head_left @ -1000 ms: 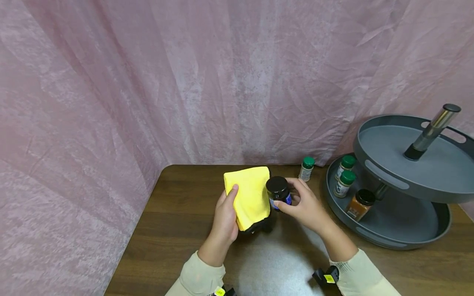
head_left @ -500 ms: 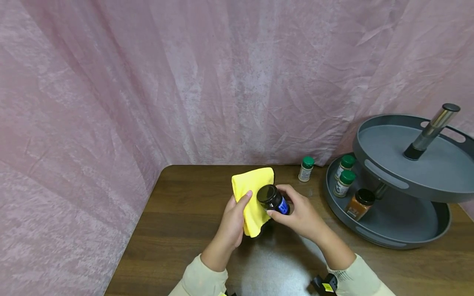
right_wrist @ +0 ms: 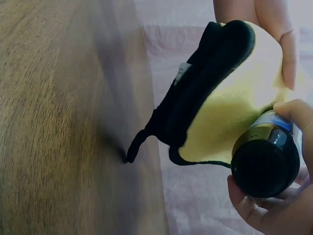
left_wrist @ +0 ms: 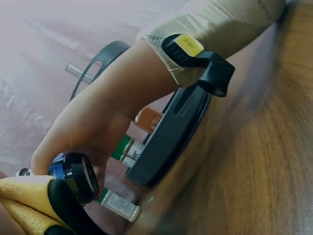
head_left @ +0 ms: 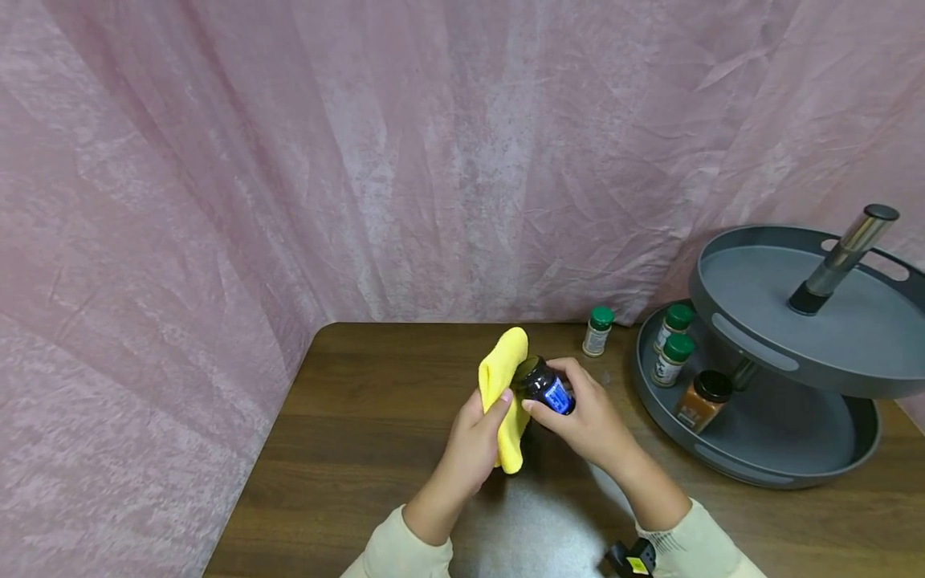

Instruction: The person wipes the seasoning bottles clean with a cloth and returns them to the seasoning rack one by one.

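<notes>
My left hand (head_left: 471,441) grips a folded yellow cloth (head_left: 502,366) with a black edge, thumb on its near face. In my right hand (head_left: 594,417) is a small dark jar (head_left: 547,387) with a black lid and a blue label, held between thumb and fingers. The jar is tilted, its lid end toward the cloth and against it. In the right wrist view the yellow side of the cloth (right_wrist: 230,112) lies right behind the jar (right_wrist: 266,164). The left wrist view shows the jar (left_wrist: 78,177) beside the cloth's black border.
A grey two-tier round tray (head_left: 776,461) stands on the right of the wooden table (head_left: 347,433). Its lower tier holds two green-capped bottles (head_left: 669,361) and an orange-brown jar (head_left: 702,400). Another green-capped bottle (head_left: 596,331) stands on the table near the pink curtain (head_left: 448,177).
The jar has tipped from upright and moved slightly left, its blue label turning into view. My left hand has shifted right, and the flat cloth has folded up toward the jar.
</notes>
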A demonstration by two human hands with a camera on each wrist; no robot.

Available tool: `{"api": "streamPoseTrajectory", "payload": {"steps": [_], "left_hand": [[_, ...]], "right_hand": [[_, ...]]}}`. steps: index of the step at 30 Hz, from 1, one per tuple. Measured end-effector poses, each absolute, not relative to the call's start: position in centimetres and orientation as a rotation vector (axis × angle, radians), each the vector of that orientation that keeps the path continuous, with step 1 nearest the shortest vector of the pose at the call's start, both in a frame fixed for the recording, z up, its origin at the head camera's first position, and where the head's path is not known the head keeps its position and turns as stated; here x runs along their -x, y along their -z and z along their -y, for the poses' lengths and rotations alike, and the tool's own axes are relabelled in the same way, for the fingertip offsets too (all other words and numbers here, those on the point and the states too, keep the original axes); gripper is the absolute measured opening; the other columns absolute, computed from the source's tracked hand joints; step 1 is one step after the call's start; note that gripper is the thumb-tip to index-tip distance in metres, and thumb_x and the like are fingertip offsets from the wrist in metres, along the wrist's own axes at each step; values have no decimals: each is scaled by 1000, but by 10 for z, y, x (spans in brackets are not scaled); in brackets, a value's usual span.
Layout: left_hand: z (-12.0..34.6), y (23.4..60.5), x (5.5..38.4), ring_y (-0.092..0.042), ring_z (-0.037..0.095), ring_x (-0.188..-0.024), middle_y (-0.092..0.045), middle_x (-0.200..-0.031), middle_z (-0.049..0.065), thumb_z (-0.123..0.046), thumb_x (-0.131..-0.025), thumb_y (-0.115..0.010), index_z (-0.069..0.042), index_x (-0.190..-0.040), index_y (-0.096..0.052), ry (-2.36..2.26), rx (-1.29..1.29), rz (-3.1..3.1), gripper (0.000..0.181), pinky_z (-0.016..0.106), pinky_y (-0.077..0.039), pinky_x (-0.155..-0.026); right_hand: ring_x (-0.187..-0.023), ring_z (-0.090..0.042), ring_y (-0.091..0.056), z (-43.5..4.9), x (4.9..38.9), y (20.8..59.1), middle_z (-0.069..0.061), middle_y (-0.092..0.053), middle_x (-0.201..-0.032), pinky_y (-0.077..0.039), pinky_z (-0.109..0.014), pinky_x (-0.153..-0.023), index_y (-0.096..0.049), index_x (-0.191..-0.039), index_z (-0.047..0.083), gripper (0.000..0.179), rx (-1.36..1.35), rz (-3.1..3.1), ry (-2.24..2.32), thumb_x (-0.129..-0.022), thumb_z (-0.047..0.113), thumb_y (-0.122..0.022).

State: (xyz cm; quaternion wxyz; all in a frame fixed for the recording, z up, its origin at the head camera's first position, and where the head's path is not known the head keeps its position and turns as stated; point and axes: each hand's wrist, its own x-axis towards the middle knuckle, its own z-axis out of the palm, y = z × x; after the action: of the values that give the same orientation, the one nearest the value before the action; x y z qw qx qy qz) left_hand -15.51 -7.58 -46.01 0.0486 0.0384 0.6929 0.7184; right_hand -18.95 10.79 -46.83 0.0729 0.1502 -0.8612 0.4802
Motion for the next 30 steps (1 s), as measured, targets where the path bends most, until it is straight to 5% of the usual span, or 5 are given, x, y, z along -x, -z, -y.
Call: {"api": "streamPoseTrajectory", "payload": {"steps": [4, 9, 13, 24, 30], "left_hand": [[73, 462, 153, -58, 27, -126, -59, -141, 8, -31, -106, -50, -13, -149, -47, -2037, -204, -2335, 47, 44, -48, -106], [72, 462, 151, -33, 14, -149, -28, -165, -12, -26, -106, -51, -28, -160, -26, -1866, -354, -2532, 59, 46, -31, -121], [73, 463, 151, -24, 13, -153, -21, -168, -13, -20, -105, -52, -31, -161, -22, -1751, -429, -2629, 64, 47, -28, -123], [78, 462, 158, -28, 14, -153, -36, -162, -13, -22, -105, -54, -25, -156, -39, -1868, -422, -2577, 53, 47, -26, -124], [79, 463, 161, -59, 18, -119, -61, -136, 7, -31, -107, -49, -14, -143, -52, -2120, -209, -2277, 41, 39, -48, -103]], "right_hand": [[-94, -19, -64, -108, 190, 469, -9, -65, -114, -55, -26, -73, -54, -130, 15, 58, -420, 2629, -1399, -84, 38, -82], [-98, -21, -64, -108, 190, 469, -6, -66, -121, -55, -31, -78, -58, -127, 15, 53, -428, 2650, -1323, -84, 36, -82], [-98, -20, -65, -106, 188, 469, -7, -67, -121, -55, -33, -80, -61, -127, 13, 53, -457, 2675, -1248, -83, 32, -83], [-83, -6, -59, -101, 181, 464, 7, -65, -102, -52, -23, -71, -67, -122, 17, 54, -689, 2680, -1133, -77, 38, -87], [-88, -6, -61, -101, 176, 462, 7, -66, -108, -54, -23, -74, -66, -128, 19, 60, -760, 2606, -1173, -76, 37, -89]]}}
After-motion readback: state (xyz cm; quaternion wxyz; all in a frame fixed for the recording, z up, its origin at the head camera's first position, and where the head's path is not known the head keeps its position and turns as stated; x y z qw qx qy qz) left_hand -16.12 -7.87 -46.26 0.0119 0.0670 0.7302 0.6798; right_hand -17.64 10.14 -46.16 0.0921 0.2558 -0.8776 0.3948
